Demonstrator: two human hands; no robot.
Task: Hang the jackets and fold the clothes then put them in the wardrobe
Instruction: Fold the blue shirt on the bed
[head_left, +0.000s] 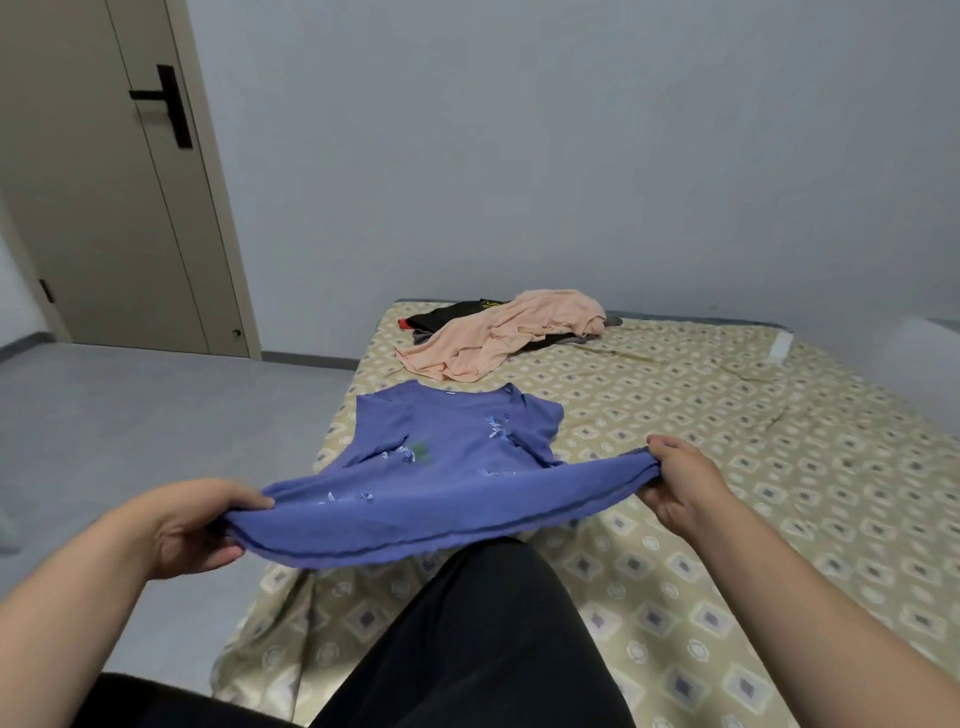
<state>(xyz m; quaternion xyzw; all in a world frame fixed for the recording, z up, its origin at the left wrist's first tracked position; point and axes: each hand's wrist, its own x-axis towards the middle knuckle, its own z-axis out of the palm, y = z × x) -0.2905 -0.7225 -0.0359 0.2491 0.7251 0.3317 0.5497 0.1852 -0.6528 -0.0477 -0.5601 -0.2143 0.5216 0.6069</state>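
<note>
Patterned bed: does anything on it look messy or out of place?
Yes: at its far end a crumpled peach fabric garment lies heaped over black clothes, unfolded. The blue embroidered top looks fine.

blue top (447, 467) x1, peach top (498, 332) x1, bed (727, 441) x1
</note>
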